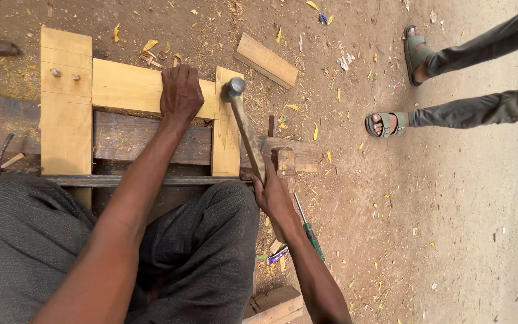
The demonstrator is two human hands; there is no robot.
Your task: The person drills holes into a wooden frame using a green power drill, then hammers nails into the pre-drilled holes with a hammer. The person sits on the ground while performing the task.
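Grey trousered knees (pixel 199 240) filled the lower left of the view, closest to the camera, with both forearms reaching out over them. Past the knees, the right hand (pixel 276 198) was wrapped tight around the lower end of a wooden hammer handle, fingers fully closed. The hammer (pixel 244 129) slanted up and to the left from that grip, and its dark metal head sat at the top end of the right upright of a pale wooden frame (pixel 66 102). Whether the head touched the wood could not be told. The left hand (pixel 181 93) lay palm down on the frame's top crosspiece, fingers curled over the far edge and pressing, holding nothing else.

Under the frame ran darker old planks (pixel 139 144) and a thin metal bar along its near edge. A small wooden block (pixel 283 161) stood just beside the right hand, and a green-handled screwdriver (pixel 310 231) lay on the ground near the right wrist. A loose board (pixel 266 60) rested on the dirt beyond the frame's top right corner. To the right stretched bare, chip-strewn ground, open as far as another person's sandalled feet (pixel 386 124), well apart.
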